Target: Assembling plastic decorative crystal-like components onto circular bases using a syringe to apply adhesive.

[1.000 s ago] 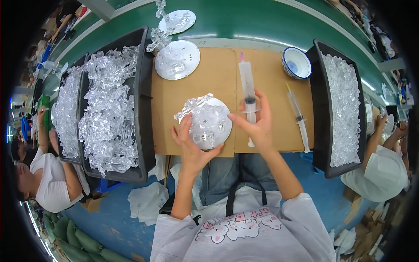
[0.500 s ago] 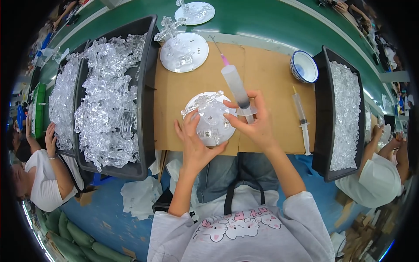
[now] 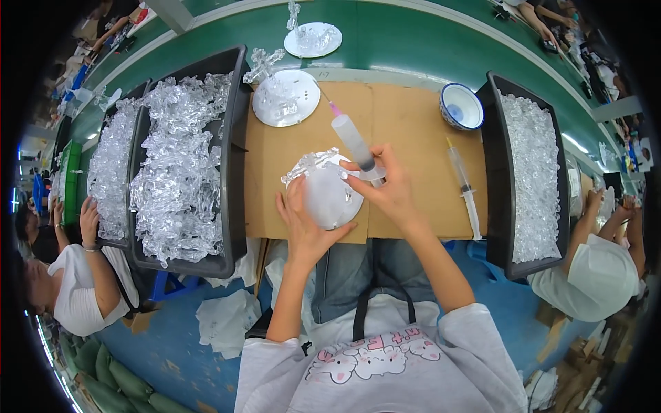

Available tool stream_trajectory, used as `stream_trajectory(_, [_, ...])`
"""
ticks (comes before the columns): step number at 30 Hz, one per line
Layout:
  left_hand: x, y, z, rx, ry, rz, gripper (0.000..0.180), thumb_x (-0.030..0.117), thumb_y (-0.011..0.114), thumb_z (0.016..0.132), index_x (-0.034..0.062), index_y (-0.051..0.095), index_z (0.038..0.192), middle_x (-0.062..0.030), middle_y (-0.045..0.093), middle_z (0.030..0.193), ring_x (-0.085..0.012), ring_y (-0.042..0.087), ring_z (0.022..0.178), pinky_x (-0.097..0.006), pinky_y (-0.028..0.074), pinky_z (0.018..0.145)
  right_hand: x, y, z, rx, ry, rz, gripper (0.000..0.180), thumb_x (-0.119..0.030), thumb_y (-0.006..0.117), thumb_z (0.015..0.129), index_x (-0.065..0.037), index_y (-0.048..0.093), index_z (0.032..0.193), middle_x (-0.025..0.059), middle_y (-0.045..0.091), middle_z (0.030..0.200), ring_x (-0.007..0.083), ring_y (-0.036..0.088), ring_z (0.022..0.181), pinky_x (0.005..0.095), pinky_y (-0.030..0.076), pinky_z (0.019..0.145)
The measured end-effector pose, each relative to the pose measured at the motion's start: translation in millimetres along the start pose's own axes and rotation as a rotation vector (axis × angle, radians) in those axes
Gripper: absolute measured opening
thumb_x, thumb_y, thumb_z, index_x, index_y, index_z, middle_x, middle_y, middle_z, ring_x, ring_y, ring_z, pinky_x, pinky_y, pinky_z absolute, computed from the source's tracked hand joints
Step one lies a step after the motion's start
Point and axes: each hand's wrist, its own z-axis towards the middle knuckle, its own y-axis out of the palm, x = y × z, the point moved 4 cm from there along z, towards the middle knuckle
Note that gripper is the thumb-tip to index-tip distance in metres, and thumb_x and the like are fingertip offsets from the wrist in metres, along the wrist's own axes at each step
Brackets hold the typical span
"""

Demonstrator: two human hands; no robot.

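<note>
My left hand (image 3: 308, 224) grips the near left side of a white round disc (image 3: 329, 199), thumb at its near edge and fingers at its left. A clear plastic piece (image 3: 311, 164) lies along the disc's far left edge; how it joins the disc I cannot make out. In my right hand (image 3: 391, 193) is a large syringe (image 3: 352, 140) with cloudy contents and a pink needle hub. It slants away to the far left, its needle over the cardboard. My right thumb and forefinger are close to the disc's right edge; whether they touch it I cannot tell.
Cardboard (image 3: 406, 124) covers the work surface. A second syringe (image 3: 461, 179) and a blue-white bowl (image 3: 461, 107) are at right. Black bins of clear parts (image 3: 182, 165) flank both sides. Two white discs bearing clear crosses (image 3: 286, 103) stand at the far side. Co-workers sit left and right.
The whole view has shifted slightly. On the held disc, the clear piece now shows mostly at the far left edge and more plain white faces up. Both hands keep their holds.
</note>
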Motion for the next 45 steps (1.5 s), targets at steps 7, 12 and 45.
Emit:
stream_trajectory(7, [3, 3, 2, 0.027, -0.008, 0.004, 0.107, 0.029, 0.084, 0.049, 0.0050, 0.020, 0.132, -0.0173, 0.032, 0.130, -0.0358, 0.034, 0.121, -0.055, 0.018, 0.100, -4, -7, 2, -0.008, -0.077, 0.083, 0.043, -0.010, 0.074, 0.071, -0.006, 0.041, 0.099, 0.0089, 0.066, 0.096, 0.0100, 0.061, 0.081, 0.0230, 0.046, 0.067])
stream_trajectory(12, [-3, 5, -4, 0.060, -0.036, -0.127, 0.103, 0.025, 0.084, 0.051, 0.0043, 0.022, 0.130, -0.0180, 0.034, 0.128, -0.0365, 0.033, 0.119, -0.049, 0.024, 0.100, -2, -38, -24, 0.092, 0.011, 0.276, 0.050, -0.006, 0.069, 0.073, -0.007, 0.034, 0.108, 0.0135, 0.062, 0.107, 0.0066, 0.054, 0.063, 0.0185, 0.043, 0.056])
stream_trajectory(45, [56, 166, 321, -0.149, 0.132, -0.046, 0.057, 0.018, 0.072, 0.068, 0.0001, 0.048, 0.116, -0.0213, 0.051, 0.115, -0.0365, 0.048, 0.110, -0.039, 0.041, 0.089, 35, -106, -134, 0.379, 0.415, 0.315, 0.038, 0.000, 0.062, 0.079, 0.001, 0.044, 0.113, 0.0108, 0.056, 0.103, 0.0128, 0.056, 0.091, 0.0233, 0.045, 0.075])
